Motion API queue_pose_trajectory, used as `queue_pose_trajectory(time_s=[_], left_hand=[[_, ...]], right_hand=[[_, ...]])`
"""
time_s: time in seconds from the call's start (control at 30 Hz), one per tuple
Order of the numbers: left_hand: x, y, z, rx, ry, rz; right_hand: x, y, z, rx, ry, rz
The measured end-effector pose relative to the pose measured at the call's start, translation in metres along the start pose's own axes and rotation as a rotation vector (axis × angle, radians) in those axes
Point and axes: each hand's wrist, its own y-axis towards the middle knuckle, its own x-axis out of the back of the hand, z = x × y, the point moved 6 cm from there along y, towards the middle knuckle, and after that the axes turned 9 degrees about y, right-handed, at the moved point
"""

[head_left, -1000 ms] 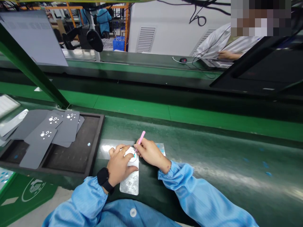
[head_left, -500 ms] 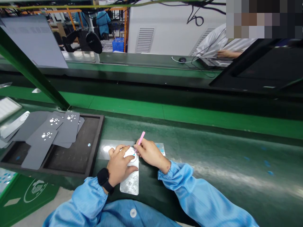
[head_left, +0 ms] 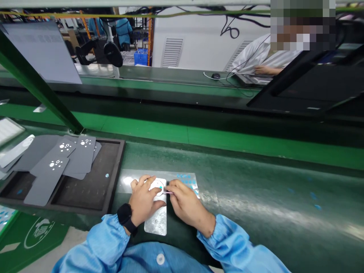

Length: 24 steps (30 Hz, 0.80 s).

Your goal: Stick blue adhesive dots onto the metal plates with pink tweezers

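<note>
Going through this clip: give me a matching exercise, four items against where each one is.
Items:
1. black smartwatch
2. pink tool
3. grey perforated cards
4. blue crate

Places:
A. in the fingers of the right hand
B. beyond the green far bench
C. on the wrist of the left hand
D. in the dark tray

Pairs: 1-C, 2-A, 3-D, 4-B.
</note>
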Motion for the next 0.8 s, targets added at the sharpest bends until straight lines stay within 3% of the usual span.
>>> queue_pose_trajectory(time_s=[0.1, 0.23, 0.53, 0.8], left_hand=[[-0.002, -0.001, 0.0, -0.011, -0.006, -0.037], [-0.003, -0.002, 0.001, -0.018, -0.012, -0.066], [-0.004, -0.002, 0.001, -0.013, -0.02, -0.028], [-0.005, -0.001, 0.003, 0.03, -0.052, 0.024]], right_hand=[[-0.018, -0.005, -0.007, -0.078, -0.14, 0.167], [-0.027, -0.006, -0.012, -0.141, -0.251, 0.268], [-0.033, -0.006, -0.006, -0.176, -0.357, 0.353], [-0.035, -0.005, -0.003, -0.117, -0.386, 0.395]])
